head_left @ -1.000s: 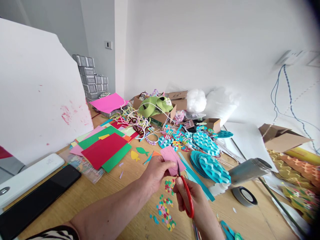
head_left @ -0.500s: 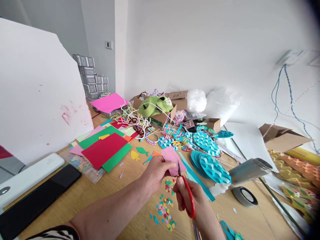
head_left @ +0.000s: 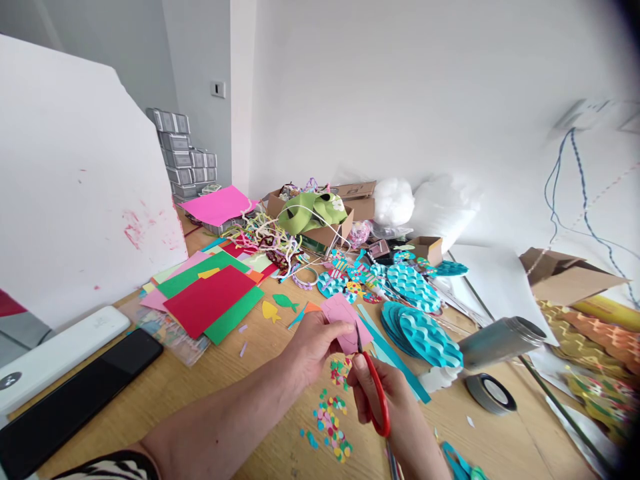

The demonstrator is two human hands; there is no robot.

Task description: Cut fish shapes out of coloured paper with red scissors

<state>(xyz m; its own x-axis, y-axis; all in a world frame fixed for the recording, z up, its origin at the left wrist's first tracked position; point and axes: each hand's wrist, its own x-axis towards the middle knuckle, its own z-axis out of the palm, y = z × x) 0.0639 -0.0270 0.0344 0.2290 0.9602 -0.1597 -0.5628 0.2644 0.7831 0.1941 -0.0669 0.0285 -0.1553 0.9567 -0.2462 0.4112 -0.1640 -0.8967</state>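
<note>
My left hand (head_left: 311,345) pinches a small pink paper piece (head_left: 341,315) and holds it a little above the wooden table (head_left: 210,393). My right hand (head_left: 387,393) grips red-handled scissors (head_left: 374,393), fingers through the loop. The scissor blades point up into the lower edge of the pink piece. Beneath my hands lies a scatter of small coloured paper cut-outs (head_left: 331,419).
Red, green and pink paper sheets (head_left: 207,297) lie at left, by a black phone (head_left: 75,400) and a white power bank (head_left: 55,357). Turquoise wavy paper discs (head_left: 420,327), a metal flask (head_left: 500,341), a tape roll (head_left: 491,393) and cardboard boxes (head_left: 320,230) crowd the right and back.
</note>
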